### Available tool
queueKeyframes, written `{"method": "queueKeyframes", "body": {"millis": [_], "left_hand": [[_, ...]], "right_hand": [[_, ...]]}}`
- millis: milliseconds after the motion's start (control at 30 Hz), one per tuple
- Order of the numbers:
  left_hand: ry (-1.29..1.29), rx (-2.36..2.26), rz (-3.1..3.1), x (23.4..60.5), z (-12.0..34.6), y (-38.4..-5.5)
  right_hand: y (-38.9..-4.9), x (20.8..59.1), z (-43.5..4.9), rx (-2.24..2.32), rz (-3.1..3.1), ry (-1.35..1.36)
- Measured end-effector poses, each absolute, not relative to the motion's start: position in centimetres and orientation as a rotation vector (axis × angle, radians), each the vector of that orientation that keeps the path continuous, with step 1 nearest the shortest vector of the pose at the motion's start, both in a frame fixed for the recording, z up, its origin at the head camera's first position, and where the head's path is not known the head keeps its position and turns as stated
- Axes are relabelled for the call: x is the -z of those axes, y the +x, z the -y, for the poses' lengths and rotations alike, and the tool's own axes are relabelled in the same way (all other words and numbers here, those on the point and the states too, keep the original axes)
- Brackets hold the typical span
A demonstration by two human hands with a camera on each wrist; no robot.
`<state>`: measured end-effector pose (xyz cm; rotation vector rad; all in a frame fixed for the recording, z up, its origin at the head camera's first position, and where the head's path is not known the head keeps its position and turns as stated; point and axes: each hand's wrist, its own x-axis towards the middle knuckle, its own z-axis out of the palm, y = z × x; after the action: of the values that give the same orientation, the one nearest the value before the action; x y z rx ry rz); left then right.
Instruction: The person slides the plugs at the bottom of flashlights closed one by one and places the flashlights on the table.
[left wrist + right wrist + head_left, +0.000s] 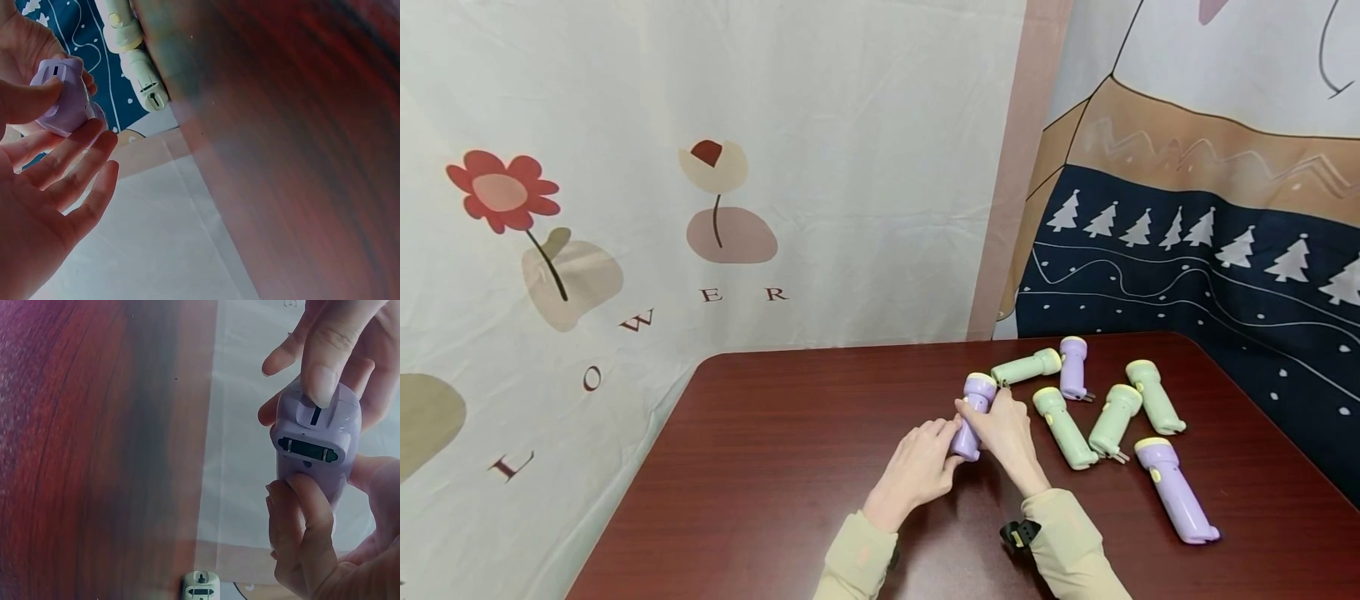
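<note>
A purple flashlight (977,407) with a yellow lens rim is held between both hands above the table. My right hand (1011,429) grips its body, fingers and thumb around the sides. With thumb and forefinger my left hand (917,467) pinches the tail end, its other fingers spread fairly straight in the left wrist view. The left thumb (322,387) rests on a ridged slider at the tail. Facing the right wrist camera, the flashlight's end (306,450) shows a dark slot with metal bits at both sides. Beyond the right hand lies a green flashlight (1026,367).
On the table's right side lie more green flashlights (1066,429), a purple one (1073,367) at the back and another purple one (1176,492) nearer the front. Some have plug prongs (1120,456) sticking out. Printed cloths (865,208) hang behind the dark red table (760,467).
</note>
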<state>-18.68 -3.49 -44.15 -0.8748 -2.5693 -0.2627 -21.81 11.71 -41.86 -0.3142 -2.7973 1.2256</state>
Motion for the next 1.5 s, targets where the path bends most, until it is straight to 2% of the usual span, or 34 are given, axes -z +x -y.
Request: {"method": "queueKeyframes", "body": {"millis": [333,567,833,967,1200,1500], "left_hand": [[-0.851,0.481,2.645,43.8,4.8,-19.6],[-0.620,0.736,2.680,43.0,8.6,-20.9],[-0.161,0.927,2.698,42.6,13.4,-21.6],[-0.017,0.960,2.712,42.8,15.7,-21.6],[0.166,0.947,2.745,43.0,18.8,-21.2],[0.263,0.927,2.781,42.9,20.3,-21.1]], "right_hand": [[-22.4,42.4,-11.4,-1.233,2.746,-0.286],[-22.9,42.9,-9.8,-1.293,2.748,-0.275],[-23.2,43.5,-5.7,-1.343,2.760,-0.158],[-23.2,43.6,-3.0,-1.346,2.771,-0.090],[-23.4,44.3,1.9,-1.370,2.827,0.029],[-23.4,45.3,6.1,-1.337,2.873,0.065]]}}
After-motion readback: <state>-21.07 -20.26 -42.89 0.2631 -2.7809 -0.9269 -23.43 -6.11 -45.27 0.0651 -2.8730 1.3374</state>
